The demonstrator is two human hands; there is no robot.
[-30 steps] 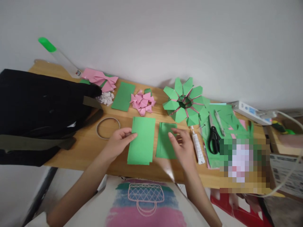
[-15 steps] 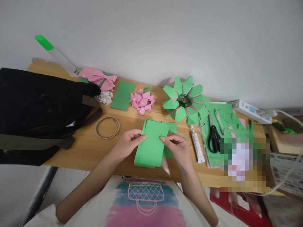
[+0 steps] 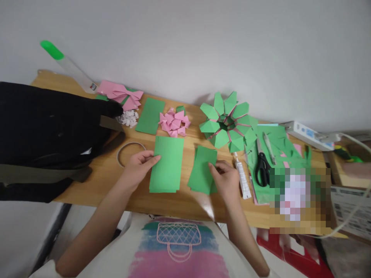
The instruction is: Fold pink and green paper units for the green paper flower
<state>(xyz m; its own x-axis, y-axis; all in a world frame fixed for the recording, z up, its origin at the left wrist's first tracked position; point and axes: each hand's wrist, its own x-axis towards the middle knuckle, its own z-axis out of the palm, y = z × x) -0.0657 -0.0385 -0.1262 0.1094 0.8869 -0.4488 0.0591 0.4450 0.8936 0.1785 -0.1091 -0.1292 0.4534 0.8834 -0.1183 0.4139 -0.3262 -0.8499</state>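
My left hand (image 3: 142, 166) pinches the left edge of a small stack of green paper sheets (image 3: 167, 164), thumb on top and fingers beneath. To its right, my right hand (image 3: 226, 178) has its thumb on a second set of green paper pieces (image 3: 203, 170), holding them by the right edge; their edges are slightly fanned. A gap of bare wood lies between the two green stacks. Beyond them stand a pile of folded pink paper pieces (image 3: 174, 121) and a ring of green folded paper petals (image 3: 226, 121) with pink edges.
On the right lie a glue tube (image 3: 242, 175), black scissors (image 3: 262, 168) and a white power strip (image 3: 308, 135). A roll of tape (image 3: 120, 154) sits left of my left hand, near a black bag (image 3: 52, 143). Another green sheet (image 3: 150, 116) lies at the back.
The green paper that both hands held together is now in two parts. My left hand has moved left with one stack, and my right hand is slightly farther right with the other.
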